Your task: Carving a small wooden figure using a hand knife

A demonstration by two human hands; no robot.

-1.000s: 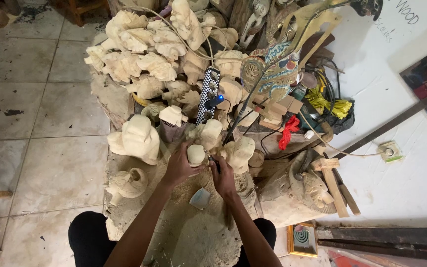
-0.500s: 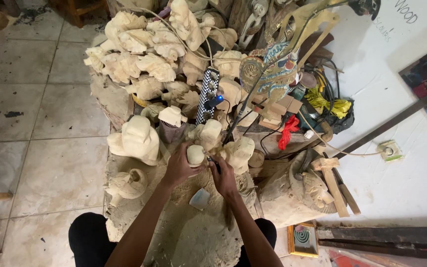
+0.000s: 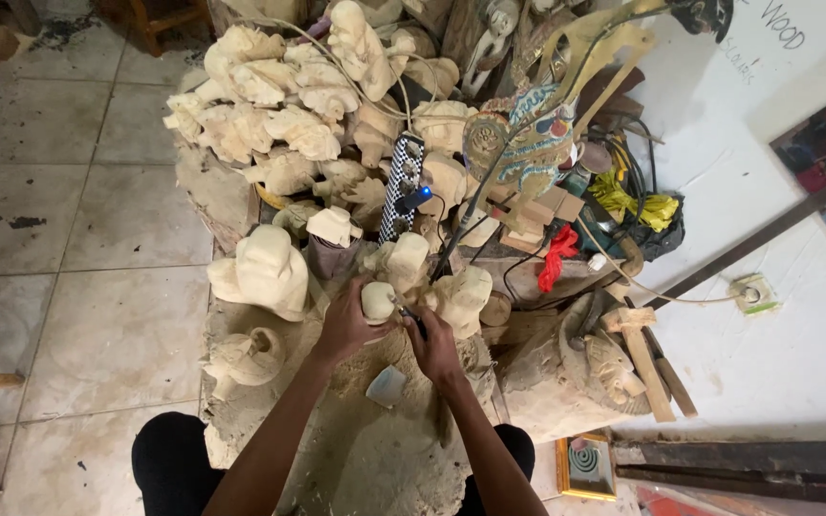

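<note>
My left hand (image 3: 344,323) grips a small pale wooden carving (image 3: 378,300) and holds it upright over a dusty wooden block (image 3: 375,449). My right hand (image 3: 434,346) is closed around a thin dark carving tool (image 3: 411,318) whose tip touches the carving's right side. A small pale cup-like object (image 3: 386,384) lies on the block just below both hands. Unfinished pale wood carvings crowd close around the hands, the largest one (image 3: 265,272) to the left.
A heap of pale carvings (image 3: 289,105) fills the back. A checkered power strip (image 3: 402,186) with a blue light lies among them. A painted flat puppet (image 3: 518,143), red cloth (image 3: 554,258), a wooden mallet (image 3: 638,344) and tangled cables sit at right. Tiled floor (image 3: 78,239) is on the left.
</note>
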